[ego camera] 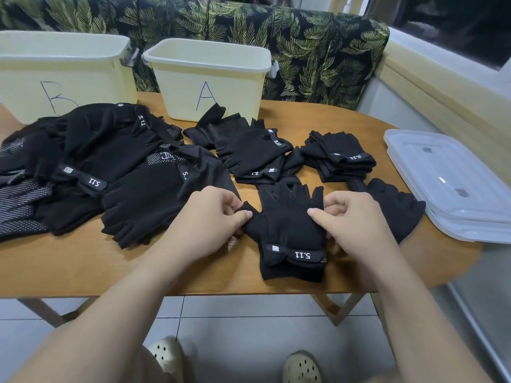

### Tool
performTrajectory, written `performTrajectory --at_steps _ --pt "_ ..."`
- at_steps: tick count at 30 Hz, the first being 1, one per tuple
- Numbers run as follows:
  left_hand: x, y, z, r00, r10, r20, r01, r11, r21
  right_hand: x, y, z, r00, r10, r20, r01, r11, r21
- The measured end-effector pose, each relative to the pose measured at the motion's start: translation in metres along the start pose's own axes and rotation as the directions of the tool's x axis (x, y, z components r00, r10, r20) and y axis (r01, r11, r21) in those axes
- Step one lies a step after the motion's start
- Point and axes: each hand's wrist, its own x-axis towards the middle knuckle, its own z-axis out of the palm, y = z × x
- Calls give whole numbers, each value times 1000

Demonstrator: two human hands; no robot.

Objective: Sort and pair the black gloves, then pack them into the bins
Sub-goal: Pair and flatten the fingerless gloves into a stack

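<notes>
Left hand pinches the thumb stub of the glove pair, fingers clamped on the fabric; right hand pinches the opposite edge, thumb on top. The pair lies flat between both hands on the tabletop, cuffs toward six o'clock. Best now, I'd say: tug the edges square so both gloves match before lifting. Bin A waits at twelve o'clock, the loose pile at ten.
</notes>
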Motion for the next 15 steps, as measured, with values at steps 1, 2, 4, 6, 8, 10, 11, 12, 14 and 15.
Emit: performTrajectory --at_steps 1,2,4,6,8,10,11,12,14,15 --pt "-2 0 0 997 45 -58 -39 993 111 -1 -1 -1 1000 8 -1 -9 1000 -6" --pt "-6 1 1 981 139 -138 -101 962 253 -1 -2 0 1000 18 -1 -18 1000 -8" --pt "-15 10 5 893 388 -228 -261 859 440 -2 -3 -1 999 33 3 -33 999 -11" --pt "-18 16 11 801 574 -167 -470 777 418 -3 -4 -1 999 45 1 -45 999 -18" --pt "-15 15 20 763 647 -2 -604 714 355 -3 -4 -1 999 49 -7 -49 999 -20" --pt "-13 11 30 756 641 135 -644 691 329 -4 -4 -2 999 41 -18 -42 999 -26" --pt "-13 9 33 761 621 188 -645 694 319 -4 -4 -3 999 40 -20 -41 999 -27" --pt "-14 8 37 770 593 235 -637 702 318 -5 -3 -3 999 42 -19 -43 999 -27" --pt "-14 4 41 791 533 302 -611 711 347 -5 -3 -4 999 49 -14 -49 998 -37" --pt "-13 2 42 796 512 322 -604 709 364 -5 -3 -4 998 54 -15 -55 998 -44"
